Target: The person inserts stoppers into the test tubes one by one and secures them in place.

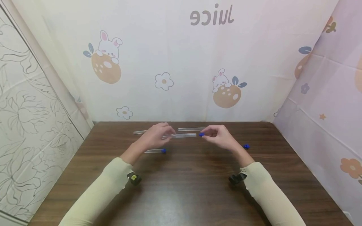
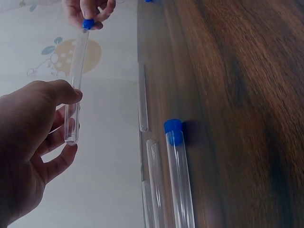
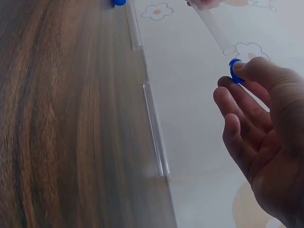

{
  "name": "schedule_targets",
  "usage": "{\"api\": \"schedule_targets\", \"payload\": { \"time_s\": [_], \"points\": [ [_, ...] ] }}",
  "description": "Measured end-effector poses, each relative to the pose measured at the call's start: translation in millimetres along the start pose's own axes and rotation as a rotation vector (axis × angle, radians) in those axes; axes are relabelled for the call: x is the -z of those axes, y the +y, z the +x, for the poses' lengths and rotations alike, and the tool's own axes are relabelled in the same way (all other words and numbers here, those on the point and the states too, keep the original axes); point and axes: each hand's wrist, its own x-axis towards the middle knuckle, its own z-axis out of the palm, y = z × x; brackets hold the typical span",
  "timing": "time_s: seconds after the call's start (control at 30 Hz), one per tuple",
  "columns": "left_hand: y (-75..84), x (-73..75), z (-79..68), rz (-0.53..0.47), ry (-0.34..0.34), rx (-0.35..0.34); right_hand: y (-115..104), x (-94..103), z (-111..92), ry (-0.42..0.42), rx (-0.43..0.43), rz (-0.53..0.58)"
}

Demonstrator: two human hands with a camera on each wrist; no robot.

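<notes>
A clear test tube point(image 1: 185, 135) is held level above the table by my left hand point(image 1: 159, 134), its mouth pointing right. In the left wrist view, the thumb and fingers pinch the tube point(image 2: 76, 80) near its rounded end. My right hand point(image 1: 222, 136) pinches a blue cap point(image 1: 201, 134) between thumb and fingertips. The right wrist view shows the cap point(image 3: 235, 70) just off the tube's open mouth point(image 3: 230, 50), with a small gap between them. Below my left hand lies a capped tube point(image 1: 155, 151), partly hidden by the forearm.
An uncapped tube point(image 1: 190, 129) lies behind my hands near the table's back edge. Another tube point(image 1: 139, 132) lies at the back left, partly covered by my left hand. A loose blue cap point(image 1: 246, 146) rests right of my right wrist. A printed curtain point(image 1: 181, 62) hangs behind the brown table point(image 1: 183, 188).
</notes>
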Motion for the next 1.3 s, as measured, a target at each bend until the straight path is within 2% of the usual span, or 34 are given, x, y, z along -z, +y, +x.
{"api": "schedule_targets", "payload": {
  "time_s": [0.43, 0.77, 1.07, 1.3],
  "points": [
    [6.4, -3.1, 2.4, -0.025, -0.014, 0.01, -6, -8.6, 3, 0.006, -0.005, 0.005],
    [7.9, -5.8, -0.2, 0.021, 0.047, -0.053, -5, -13.0, 0, 0.011, -0.008, -0.004],
    [9.5, -10.4, -0.3, -0.001, 0.05, -0.033, -6, -14.4, -1, 0.016, 0.007, -0.009],
    [10.4, -14.8, -0.2, 0.016, 0.076, -0.073, -6, -14.4, -1, 0.043, 0.006, -0.014]
  ]
}}
